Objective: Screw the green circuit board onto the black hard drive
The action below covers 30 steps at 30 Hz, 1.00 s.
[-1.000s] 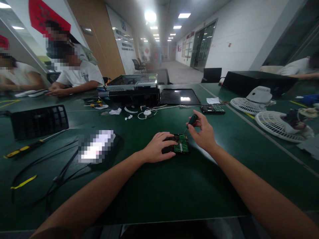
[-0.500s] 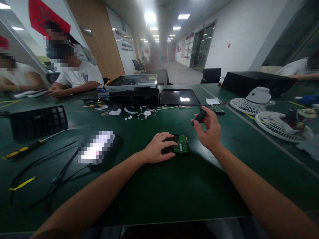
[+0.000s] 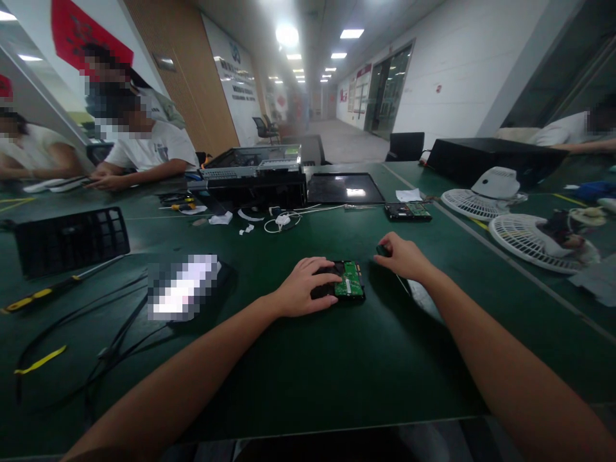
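A hard drive (image 3: 349, 280) lies on the green table with its circuit board facing up. My left hand (image 3: 308, 285) spans its left part, thumb by the near edge and fingers across the top, holding it against the table. To the right of the drive and apart from it, my right hand (image 3: 399, 255) is closed on a screwdriver (image 3: 383, 250). The dark handle shows at my fingertips, and the thin shaft comes out below the hand, slanting back toward me. The rest of the handle is covered by my fingers.
Beyond are an opened computer case (image 3: 250, 183), a dark flat panel (image 3: 345, 188) and another hard drive (image 3: 408, 212). White fan parts (image 3: 539, 237) lie right. At left are a phone (image 3: 185, 285), a yellow-black screwdriver (image 3: 52, 289) and a black grille (image 3: 72, 240). Other people sit across the table.
My right hand has come down from above the drive's right corner, and the screwdriver has swung so its shaft points back toward me. My left hand stays on the hard drive.
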Tool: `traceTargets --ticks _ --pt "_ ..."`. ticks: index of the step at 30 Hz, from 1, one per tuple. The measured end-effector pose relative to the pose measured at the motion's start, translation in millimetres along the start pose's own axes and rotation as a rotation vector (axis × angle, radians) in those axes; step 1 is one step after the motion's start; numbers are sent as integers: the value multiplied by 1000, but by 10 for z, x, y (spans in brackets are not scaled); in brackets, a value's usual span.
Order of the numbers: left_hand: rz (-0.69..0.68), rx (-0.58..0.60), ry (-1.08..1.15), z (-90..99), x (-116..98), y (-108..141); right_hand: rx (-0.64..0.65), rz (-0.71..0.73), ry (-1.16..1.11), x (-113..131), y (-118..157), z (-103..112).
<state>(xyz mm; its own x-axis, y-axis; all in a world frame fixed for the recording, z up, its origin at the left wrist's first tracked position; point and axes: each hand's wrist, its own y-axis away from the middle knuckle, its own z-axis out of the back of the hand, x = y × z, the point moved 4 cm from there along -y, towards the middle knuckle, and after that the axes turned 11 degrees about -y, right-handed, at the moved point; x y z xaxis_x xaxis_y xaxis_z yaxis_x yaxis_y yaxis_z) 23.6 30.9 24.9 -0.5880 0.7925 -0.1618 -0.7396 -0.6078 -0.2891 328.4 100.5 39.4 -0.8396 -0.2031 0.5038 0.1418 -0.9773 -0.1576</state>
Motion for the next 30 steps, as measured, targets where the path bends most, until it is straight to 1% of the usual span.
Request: traceTargets --ticks 2,4,6,8,9,10,11,13,14,16,18,20,25,30 --pt "4 3 -4 3 -3 -1 48 83 52 62 -4 -83" --pt "4 4 -3 9 -10 -1 79 125 85 86 -8 -134" --pt "3 3 1 13 -17 -1 91 123 75 68 -14 -139" --pt "2 -1 2 13 -19 -2 84 106 24 10 -26 -94" --pt "0 -6 1 12 -19 -3 57 91 -4 -39 -37 -48" --pt "-1 -11 0 13 -19 -3 0 64 -25 -107 -50 14" --pt "-3 -16 -1 13 -19 -3 -85 21 -31 -196 -64 90" --pt "-5 -19 1 15 -19 -3 -299 -115 2 -423 -75 251" --pt "-5 -16 3 16 -20 -3 -368 -182 28 -543 -76 306" --pt "-2 -5 7 19 -23 -2 -399 -263 79 -750 -80 346" --pt "4 2 10 20 -26 0 -364 -304 121 -892 -83 325" --pt "9 4 11 20 -27 1 -322 -296 153 -944 -84 277" --pt "0 -5 4 16 -23 4 -253 -211 218 -847 -103 172" --pt "3 -2 1 17 -8 13 -219 -211 258 -774 -121 139"
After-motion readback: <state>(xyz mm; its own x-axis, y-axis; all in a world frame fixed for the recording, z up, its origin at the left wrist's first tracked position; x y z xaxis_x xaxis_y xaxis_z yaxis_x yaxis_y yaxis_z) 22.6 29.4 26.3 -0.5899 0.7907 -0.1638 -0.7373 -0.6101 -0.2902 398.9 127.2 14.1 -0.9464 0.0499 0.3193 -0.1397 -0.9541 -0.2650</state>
